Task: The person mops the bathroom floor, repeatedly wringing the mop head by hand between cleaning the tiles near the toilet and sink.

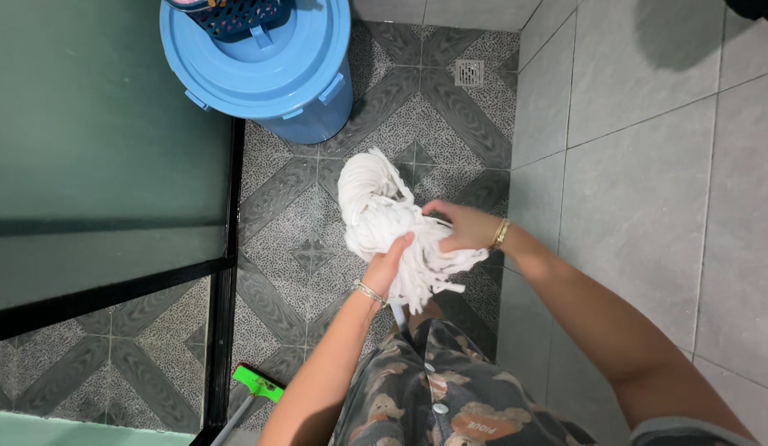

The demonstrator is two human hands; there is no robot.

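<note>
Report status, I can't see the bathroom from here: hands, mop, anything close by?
Left hand and right hand both grip white mop head. Blue bin apart, beyond it.

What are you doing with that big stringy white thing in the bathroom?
A person stands on the patterned tile floor and holds a white string mop head up in both hands. The left hand grips the strands from below, and the right hand squeezes them from the side. A blue lidded bin with a dark basket on top stands in the corner, and a green tool head lies on the floor.
</note>
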